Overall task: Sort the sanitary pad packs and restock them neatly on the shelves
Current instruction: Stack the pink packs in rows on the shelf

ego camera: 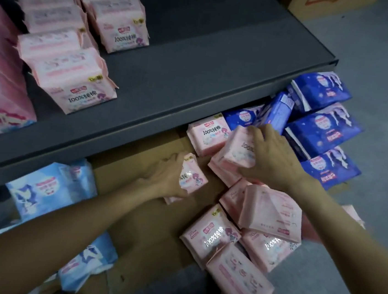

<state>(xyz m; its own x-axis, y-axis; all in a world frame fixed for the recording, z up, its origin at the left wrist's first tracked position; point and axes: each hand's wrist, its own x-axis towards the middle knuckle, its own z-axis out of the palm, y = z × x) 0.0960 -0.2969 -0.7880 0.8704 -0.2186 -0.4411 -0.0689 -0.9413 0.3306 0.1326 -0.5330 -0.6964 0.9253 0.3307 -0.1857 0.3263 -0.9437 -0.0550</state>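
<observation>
While both hands work the lower pile, head view: left hand [168, 177] fingers grasping a pink pack [191, 176] at 6 o'clock; right hand [273, 157] fingers curled over another pink pack [238, 149] at 4 o'clock. Risk: loose heap [251, 227] slides off cardboard [147, 213], mixing with blue packs [321, 134].

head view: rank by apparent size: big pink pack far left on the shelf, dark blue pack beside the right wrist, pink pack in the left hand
1. Big pink pack, cut off by the frame edge, still largest.
2. Dark blue pack.
3. Pink pack in the left hand, partly covered by the left hand.
Distances from the camera differ, so this ranks appearance only.
</observation>
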